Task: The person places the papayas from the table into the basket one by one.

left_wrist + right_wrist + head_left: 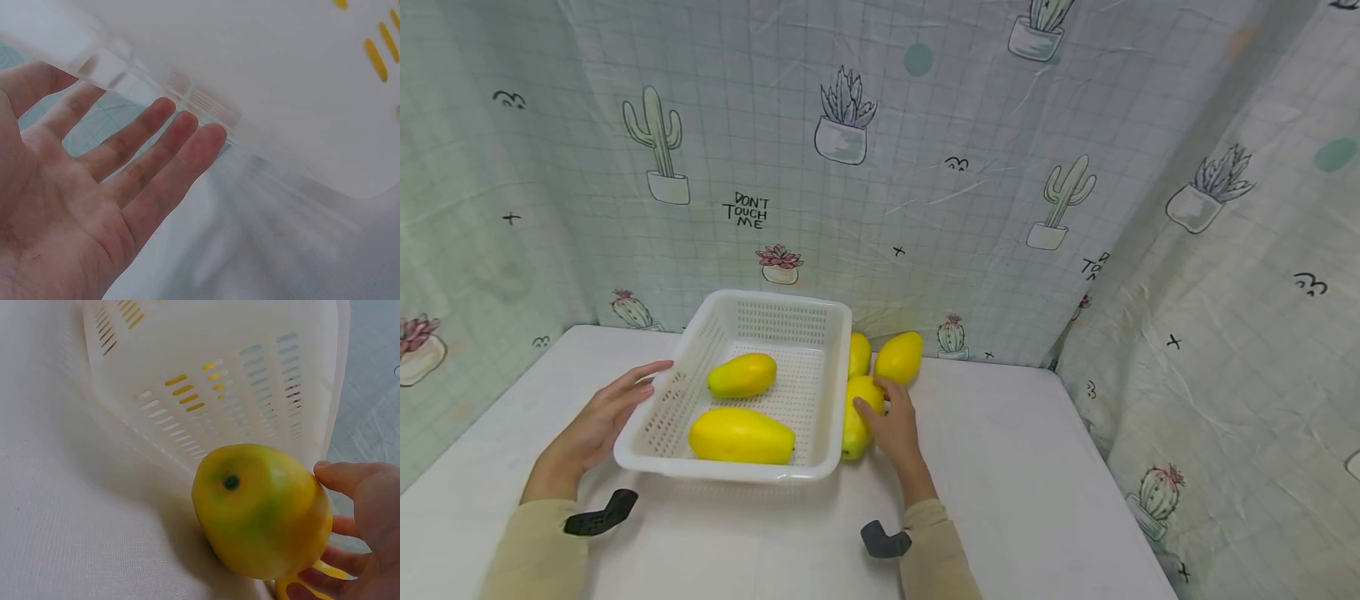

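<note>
A white plastic basket (pixel 846 367) with slotted walls stands on the table and holds two yellow papayas, a smaller one (pixel 742 375) at the back and a larger one (pixel 741 435) in front. My left hand (pixel 597 421) is at the basket's left side, its fingers extended and the fingertips right at the wall in the left wrist view. Outside the basket's right wall, my right hand (pixel 897 423) grips a yellow-green papaya (pixel 262 512), thumb on one side and fingers on the other. The papaya's stem end faces the right wrist camera, and its far side is hidden.
Behind the gripped papaya lie two more yellow fruits, one (pixel 859 354) partly hidden by the basket and another (pixel 899 357) to its right. A cactus-print curtain (pixel 880 208) hangs along the back and sides of the white table (pixel 1015 483).
</note>
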A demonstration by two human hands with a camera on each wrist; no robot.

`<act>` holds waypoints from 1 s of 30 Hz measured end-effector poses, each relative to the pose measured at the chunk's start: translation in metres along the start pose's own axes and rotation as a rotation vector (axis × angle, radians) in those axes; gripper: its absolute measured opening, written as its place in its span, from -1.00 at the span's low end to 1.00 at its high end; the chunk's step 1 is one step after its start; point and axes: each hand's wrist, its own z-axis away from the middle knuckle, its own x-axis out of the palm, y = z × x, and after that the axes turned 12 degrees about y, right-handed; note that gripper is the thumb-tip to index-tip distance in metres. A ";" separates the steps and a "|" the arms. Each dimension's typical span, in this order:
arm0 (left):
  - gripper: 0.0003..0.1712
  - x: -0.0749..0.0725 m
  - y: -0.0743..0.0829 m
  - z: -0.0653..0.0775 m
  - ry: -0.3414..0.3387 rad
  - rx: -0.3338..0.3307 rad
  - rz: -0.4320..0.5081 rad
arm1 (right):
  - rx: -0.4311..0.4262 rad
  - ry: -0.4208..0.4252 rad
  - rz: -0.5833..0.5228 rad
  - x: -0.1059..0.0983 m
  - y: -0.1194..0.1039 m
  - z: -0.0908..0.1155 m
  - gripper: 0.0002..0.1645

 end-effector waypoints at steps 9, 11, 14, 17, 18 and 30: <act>-0.45 0.001 0.002 -0.001 -0.018 0.002 0.026 | 0.003 -0.029 0.006 0.003 -0.002 -0.001 -0.30; -0.45 0.000 0.002 -0.001 -0.014 0.001 0.019 | 0.005 -0.037 0.013 0.004 -0.002 0.000 -0.28; -0.45 0.000 0.002 -0.001 -0.008 -0.002 0.013 | -0.004 -0.047 0.017 0.006 -0.004 0.001 -0.25; -0.45 -0.001 0.001 -0.002 -0.006 -0.005 0.014 | -0.011 -0.050 0.022 0.008 -0.005 0.003 -0.23; -0.46 -0.002 0.001 -0.002 -0.008 -0.006 0.016 | -0.019 -0.047 0.021 0.008 -0.005 0.003 -0.23; -0.45 0.000 0.003 0.000 -0.003 -0.031 0.025 | 0.007 -0.017 0.030 0.012 -0.002 0.005 -0.07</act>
